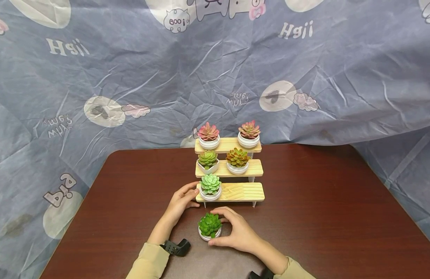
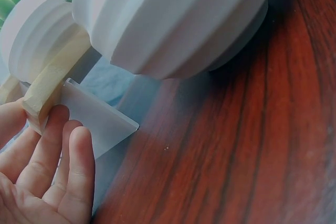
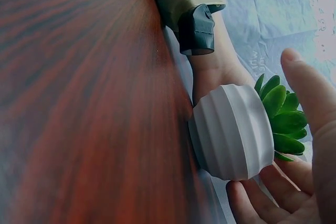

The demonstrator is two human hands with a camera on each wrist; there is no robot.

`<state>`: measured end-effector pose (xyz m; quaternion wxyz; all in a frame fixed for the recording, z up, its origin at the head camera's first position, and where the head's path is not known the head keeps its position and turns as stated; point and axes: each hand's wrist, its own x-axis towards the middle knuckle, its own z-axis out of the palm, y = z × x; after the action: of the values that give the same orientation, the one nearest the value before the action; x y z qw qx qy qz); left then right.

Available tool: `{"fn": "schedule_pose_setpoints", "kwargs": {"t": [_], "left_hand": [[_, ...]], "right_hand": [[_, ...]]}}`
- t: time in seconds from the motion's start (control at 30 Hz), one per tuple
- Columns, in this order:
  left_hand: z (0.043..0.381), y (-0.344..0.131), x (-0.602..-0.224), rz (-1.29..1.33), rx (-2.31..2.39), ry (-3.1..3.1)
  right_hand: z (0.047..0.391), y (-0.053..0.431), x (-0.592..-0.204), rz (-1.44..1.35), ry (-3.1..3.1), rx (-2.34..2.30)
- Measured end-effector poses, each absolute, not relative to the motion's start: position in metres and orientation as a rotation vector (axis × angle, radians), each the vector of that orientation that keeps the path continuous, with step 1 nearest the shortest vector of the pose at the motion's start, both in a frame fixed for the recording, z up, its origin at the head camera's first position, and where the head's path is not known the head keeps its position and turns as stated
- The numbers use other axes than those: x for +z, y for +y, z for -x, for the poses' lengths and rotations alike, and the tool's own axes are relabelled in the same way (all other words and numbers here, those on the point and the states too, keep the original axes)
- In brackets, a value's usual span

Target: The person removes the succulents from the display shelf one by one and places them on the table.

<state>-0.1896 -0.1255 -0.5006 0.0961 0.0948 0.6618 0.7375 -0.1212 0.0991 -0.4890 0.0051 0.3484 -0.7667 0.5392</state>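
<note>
A three-tier wooden plant stand (image 1: pixel 247 191) stands on the table, its lowest board's left end gripped by my left hand (image 1: pixel 179 203). In the left wrist view, those fingers (image 2: pixel 79 166) lie over and under the board end (image 2: pixel 44 95). In front of the stand is a dark green potted succulent (image 1: pixel 209 226) in a ribbed white pot (image 3: pixel 233 132). My right hand (image 1: pixel 240 231) curves around its right side, thumb in front and fingers behind. From the right wrist, the thumb (image 3: pixel 310 90) shows apart from the plant. A pale green succulent (image 1: pixel 210 184) sits on the lowest board's left end.
Two pink succulents, left (image 1: pixel 208 133) and right (image 1: pixel 249 131), stand on the top board. The middle board holds a light green one (image 1: pixel 208 159) and an orange-green one (image 1: pixel 237 158). A blue-grey printed cloth (image 1: pixel 215 69) hangs behind the brown table (image 1: pixel 323 201).
</note>
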Motion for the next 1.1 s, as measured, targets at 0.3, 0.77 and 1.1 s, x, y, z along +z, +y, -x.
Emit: {"fn": "schedule_pose_setpoints", "kwargs": {"t": [0.3,0.77,1.1], "left_hand": [[0.189,-0.125,-0.501,-0.270,2.192,1.963],[0.190,-0.125,-0.503,-0.323,2.201,1.971],[0.190,-0.125,-0.501,-0.285,2.190,1.956]], "right_hand": [[0.120,0.098,-0.479,-1.013,-2.396,1.708],[0.114,0.098,-0.442,-0.950,-2.317,1.701],[0.118,0.102,-0.437,-0.943,-2.261,1.683]]}}
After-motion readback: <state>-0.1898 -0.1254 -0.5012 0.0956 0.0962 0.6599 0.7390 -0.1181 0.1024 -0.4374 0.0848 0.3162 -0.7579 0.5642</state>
